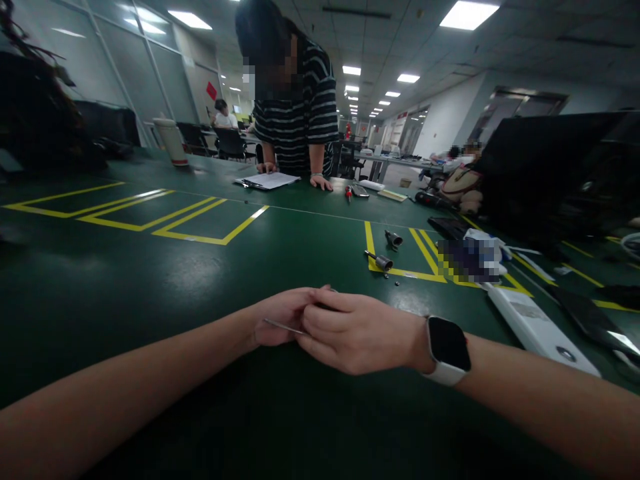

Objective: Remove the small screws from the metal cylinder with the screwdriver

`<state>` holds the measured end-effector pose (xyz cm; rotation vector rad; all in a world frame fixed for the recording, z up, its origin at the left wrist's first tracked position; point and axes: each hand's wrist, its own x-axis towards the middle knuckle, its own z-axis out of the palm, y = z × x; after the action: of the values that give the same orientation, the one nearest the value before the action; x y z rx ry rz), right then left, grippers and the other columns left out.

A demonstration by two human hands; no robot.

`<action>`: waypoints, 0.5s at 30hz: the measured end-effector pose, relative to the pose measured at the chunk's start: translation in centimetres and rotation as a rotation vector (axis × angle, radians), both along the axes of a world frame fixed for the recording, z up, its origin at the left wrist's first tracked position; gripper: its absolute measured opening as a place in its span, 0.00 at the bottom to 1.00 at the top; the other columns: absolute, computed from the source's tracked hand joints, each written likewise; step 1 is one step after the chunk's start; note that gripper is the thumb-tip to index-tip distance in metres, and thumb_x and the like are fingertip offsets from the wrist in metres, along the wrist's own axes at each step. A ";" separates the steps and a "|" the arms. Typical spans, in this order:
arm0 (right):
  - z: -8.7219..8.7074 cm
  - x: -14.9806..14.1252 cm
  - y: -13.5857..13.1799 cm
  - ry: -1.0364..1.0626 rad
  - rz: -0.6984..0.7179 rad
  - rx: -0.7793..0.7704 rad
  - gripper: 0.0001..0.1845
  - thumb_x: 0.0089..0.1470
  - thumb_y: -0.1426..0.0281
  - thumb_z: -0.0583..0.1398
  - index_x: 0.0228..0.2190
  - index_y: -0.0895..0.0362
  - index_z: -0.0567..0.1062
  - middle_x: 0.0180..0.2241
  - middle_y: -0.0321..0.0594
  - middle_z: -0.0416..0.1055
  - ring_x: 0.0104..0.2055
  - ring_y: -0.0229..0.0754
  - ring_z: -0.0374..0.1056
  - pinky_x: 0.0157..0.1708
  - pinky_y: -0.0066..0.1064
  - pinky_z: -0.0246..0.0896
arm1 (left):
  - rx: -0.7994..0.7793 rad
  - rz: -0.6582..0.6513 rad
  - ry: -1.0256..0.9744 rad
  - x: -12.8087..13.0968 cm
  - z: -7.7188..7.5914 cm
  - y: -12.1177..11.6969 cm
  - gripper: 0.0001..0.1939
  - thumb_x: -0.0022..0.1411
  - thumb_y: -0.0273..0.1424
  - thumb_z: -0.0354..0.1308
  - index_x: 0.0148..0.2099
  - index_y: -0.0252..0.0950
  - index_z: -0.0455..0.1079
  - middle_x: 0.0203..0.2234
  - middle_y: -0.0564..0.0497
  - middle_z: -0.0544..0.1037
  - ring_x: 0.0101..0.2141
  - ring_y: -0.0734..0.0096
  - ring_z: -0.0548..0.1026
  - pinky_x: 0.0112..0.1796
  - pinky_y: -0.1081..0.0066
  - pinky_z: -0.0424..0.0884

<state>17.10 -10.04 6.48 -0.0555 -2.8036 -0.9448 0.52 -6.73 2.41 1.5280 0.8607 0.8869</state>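
Note:
My two hands meet above the near part of the green table (210, 273). My right hand (353, 330), below a wristwatch (449, 345), is closed with a thin metal rod (283, 326) sticking out from its fingers toward the left palm. My left hand (280, 320) is cupped against the right one. Its fingers curl behind the right hand, so whatever they grip is hidden. Beyond the hands lie two metal hole saws, one nearer (383, 263) and one farther (394, 239). Two tiny dark metal parts (397, 283) rest beside the nearer one.
Yellow tape (200, 238) marks boxes on the table. Across it a person (295, 120) leans over a clipboard with paper (270, 180). A red-handled tool (349, 193) lies near that person's hand. A paper cup (171, 141) stands far left; a long white object (543, 330) lies right.

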 end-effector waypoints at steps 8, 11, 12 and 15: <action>-1.6 2.2 -1.3 0.515 -0.045 -0.334 0.11 0.57 0.73 0.56 0.43 0.63 0.71 0.46 0.48 0.74 0.49 0.44 0.66 0.51 0.39 0.61 | -0.375 -0.105 -0.311 0.8 1.0 0.6 0.14 0.54 0.40 0.61 0.36 0.35 0.68 0.29 0.53 0.73 0.28 0.76 0.71 0.28 0.76 0.66; -2.3 2.7 -1.8 0.749 -0.100 -0.662 0.14 0.57 0.70 0.56 0.45 0.62 0.69 0.42 0.48 0.75 0.45 0.43 0.68 0.45 0.40 0.64 | -0.405 -0.119 -0.334 1.0 1.0 0.7 0.16 0.51 0.38 0.65 0.38 0.35 0.68 0.29 0.54 0.71 0.27 0.79 0.69 0.27 0.77 0.64; -2.5 2.7 -2.0 0.820 -0.111 -0.756 0.14 0.57 0.70 0.56 0.45 0.60 0.69 0.41 0.47 0.75 0.43 0.43 0.68 0.43 0.39 0.65 | -0.389 -0.112 -0.316 1.0 0.9 0.6 0.17 0.50 0.37 0.65 0.40 0.35 0.68 0.29 0.54 0.71 0.27 0.79 0.68 0.27 0.77 0.63; -2.9 2.8 -2.2 1.058 -0.143 -1.047 0.13 0.58 0.70 0.53 0.45 0.55 0.71 0.36 0.42 0.75 0.38 0.42 0.70 0.38 0.37 0.66 | -0.276 -0.085 -0.232 1.0 0.5 0.4 0.17 0.49 0.35 0.66 0.40 0.35 0.67 0.27 0.56 0.68 0.25 0.79 0.65 0.26 0.76 0.61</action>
<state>19.90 -12.22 3.62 -0.6590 -1.9374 0.5314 1.50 -6.29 2.90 1.1878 0.7111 0.8274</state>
